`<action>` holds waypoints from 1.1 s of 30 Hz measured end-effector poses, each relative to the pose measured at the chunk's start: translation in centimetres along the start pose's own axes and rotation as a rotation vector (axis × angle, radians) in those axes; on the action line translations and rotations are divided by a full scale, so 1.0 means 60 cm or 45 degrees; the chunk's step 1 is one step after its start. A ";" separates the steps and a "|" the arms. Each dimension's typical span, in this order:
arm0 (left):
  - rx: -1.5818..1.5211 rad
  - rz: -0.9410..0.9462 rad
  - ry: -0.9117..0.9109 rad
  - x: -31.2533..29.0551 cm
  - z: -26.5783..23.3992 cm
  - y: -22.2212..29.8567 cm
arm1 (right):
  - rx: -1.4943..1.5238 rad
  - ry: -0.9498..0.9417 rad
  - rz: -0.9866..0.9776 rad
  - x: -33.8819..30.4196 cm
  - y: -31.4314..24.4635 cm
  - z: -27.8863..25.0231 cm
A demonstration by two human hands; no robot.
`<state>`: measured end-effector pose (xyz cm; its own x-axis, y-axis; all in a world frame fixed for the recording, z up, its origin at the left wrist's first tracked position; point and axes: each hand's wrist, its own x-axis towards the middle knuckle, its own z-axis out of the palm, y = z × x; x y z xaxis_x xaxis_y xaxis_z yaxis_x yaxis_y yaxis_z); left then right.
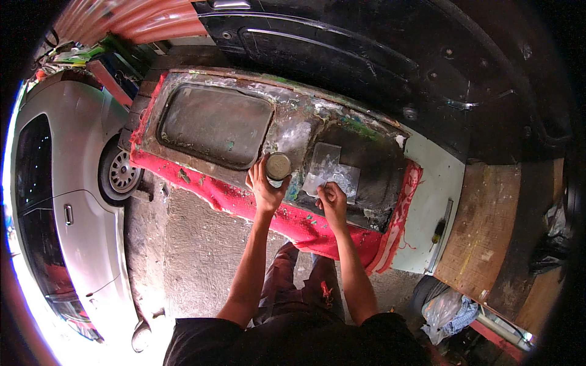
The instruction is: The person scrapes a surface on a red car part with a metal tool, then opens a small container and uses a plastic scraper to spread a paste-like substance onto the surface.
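My left hand is wrapped round a small round tin with a greyish-tan top, held over the worn panel. A pinch of my right hand's fingers holds a small pale flat piece; whether it is a spreader I cannot tell. Under and beyond those fingers lies a thin grey sheet with white smears, which continues into a second smeared sheet. Both hands are above a dark, paint-stained vehicle panel with a rounded rectangular recess at its left.
A red cloth lies beneath the panel and hangs over the near edge. On the left stands a silver car. A large black panel rises behind. At right are a pale board, wooden boards and a plastic bag.
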<state>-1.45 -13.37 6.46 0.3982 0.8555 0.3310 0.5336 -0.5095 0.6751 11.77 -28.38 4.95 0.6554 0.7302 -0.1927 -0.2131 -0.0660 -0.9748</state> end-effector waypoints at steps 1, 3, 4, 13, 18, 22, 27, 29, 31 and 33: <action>0.010 0.009 -0.015 -0.001 0.002 -0.005 | 0.010 0.005 0.000 -0.001 0.001 0.002; 0.007 0.031 0.017 -0.003 0.001 -0.003 | 0.031 0.019 -0.003 -0.004 0.000 0.003; 0.008 0.051 0.036 -0.003 -0.003 0.003 | 0.036 0.032 -0.004 -0.006 -0.003 0.003; -0.188 0.133 -0.081 -0.030 -0.007 0.093 | 0.108 0.222 -0.022 -0.034 -0.010 -0.042; -0.428 0.228 -0.266 -0.064 0.060 0.156 | 0.108 0.390 0.018 -0.066 -0.023 -0.109; -0.483 0.266 -0.366 -0.095 0.115 0.214 | 0.110 0.540 0.008 -0.092 -0.020 -0.179; -0.423 0.270 -0.504 -0.136 0.181 0.263 | 0.106 0.660 -0.054 -0.115 -0.018 -0.260; -0.506 0.232 -0.569 -0.149 0.207 0.274 | 0.051 0.670 -0.095 -0.119 -0.017 -0.290; -0.615 0.184 -0.675 -0.156 0.232 0.270 | 0.043 0.689 -0.078 -0.122 -0.026 -0.307; -0.716 0.075 -0.688 -0.172 0.259 0.264 | 0.070 0.714 -0.003 -0.127 -0.036 -0.321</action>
<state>14.49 -31.69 3.51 0.7992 0.5915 0.1066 0.0999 -0.3058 0.9469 21.21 -46.88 6.38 0.9376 0.2562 -0.2350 -0.2384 -0.0184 -0.9710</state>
